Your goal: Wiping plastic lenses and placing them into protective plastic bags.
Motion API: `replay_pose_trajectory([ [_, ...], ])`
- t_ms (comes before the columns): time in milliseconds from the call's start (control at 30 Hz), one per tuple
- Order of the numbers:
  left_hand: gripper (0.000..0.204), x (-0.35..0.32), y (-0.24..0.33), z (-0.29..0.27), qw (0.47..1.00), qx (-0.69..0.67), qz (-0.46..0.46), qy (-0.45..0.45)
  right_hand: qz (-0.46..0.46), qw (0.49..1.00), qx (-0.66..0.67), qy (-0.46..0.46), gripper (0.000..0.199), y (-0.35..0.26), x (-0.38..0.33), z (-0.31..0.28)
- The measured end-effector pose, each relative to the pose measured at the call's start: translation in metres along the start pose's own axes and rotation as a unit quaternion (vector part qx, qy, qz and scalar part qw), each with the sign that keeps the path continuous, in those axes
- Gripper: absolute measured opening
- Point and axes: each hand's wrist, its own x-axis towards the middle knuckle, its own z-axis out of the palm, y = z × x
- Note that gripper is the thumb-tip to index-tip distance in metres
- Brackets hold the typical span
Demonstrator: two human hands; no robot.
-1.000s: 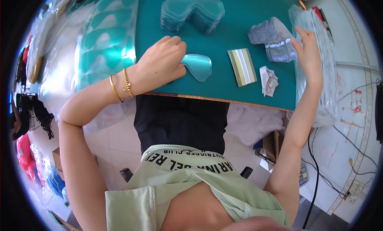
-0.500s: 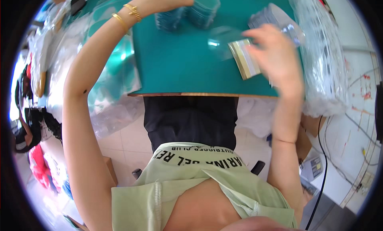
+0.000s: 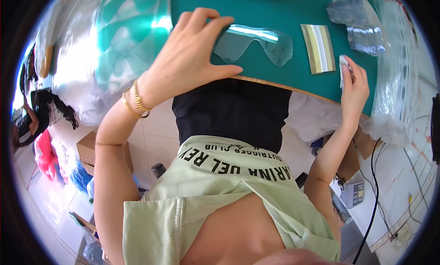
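Note:
A clear, goggle-shaped plastic lens [image 3: 277,50] lies near the front edge of the green table, its notch toward me. My left hand [image 3: 195,52] is at the lens's left end, fingers and thumb spread wide around it. The index fingertip is by the upper edge, the thumb by the table edge; whether they touch the lens I cannot tell. To the right of the lens lies a flat pad [image 3: 318,49] with yellowish, white and brown stripes. Beyond it, my right hand [image 3: 355,88] pinches a small folded white piece [image 3: 342,71], cloth or paper.
A stack of film-wrapped lenses [image 3: 360,24] sits at the back right. Clear plastic packaging [image 3: 398,68] runs along the right side. Clear sheets with shaped pieces [image 3: 130,45] cover the left side. The table's wooden front edge [image 3: 279,85] crosses before my lap.
My left hand has come back from the lens stacks to the single lens near the front edge. My right hand has moved right from the striped pad and now holds the white piece. The view has shifted.

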Motion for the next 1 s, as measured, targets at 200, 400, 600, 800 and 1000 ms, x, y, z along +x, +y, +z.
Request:
replay_pose_trajectory([
  [200,0.070,-0.014,-0.006,0.009,1.000,0.008,-0.024,0.017,-0.057,0.984,0.163,0.046,0.017,-0.100,-0.002,0.018],
  [400,0.062,-0.019,-0.011,0.014,0.998,-0.012,-0.032,0.057,-0.351,0.920,0.176,-0.019,0.022,-0.166,0.008,0.095],
  [600,0.061,-0.019,-0.011,0.016,0.996,-0.025,-0.048,0.070,-0.317,0.937,0.146,-0.008,0.019,-0.157,0.021,0.099],
  [800,0.061,-0.011,-0.013,0.015,0.996,-0.014,-0.052,0.070,-0.336,0.923,0.186,-0.027,0.019,-0.177,0.017,0.107],
  [1000,0.060,-0.016,-0.012,0.007,0.996,-0.028,-0.060,0.059,-0.204,0.977,0.046,0.033,0.012,-0.124,0.011,0.072],
])
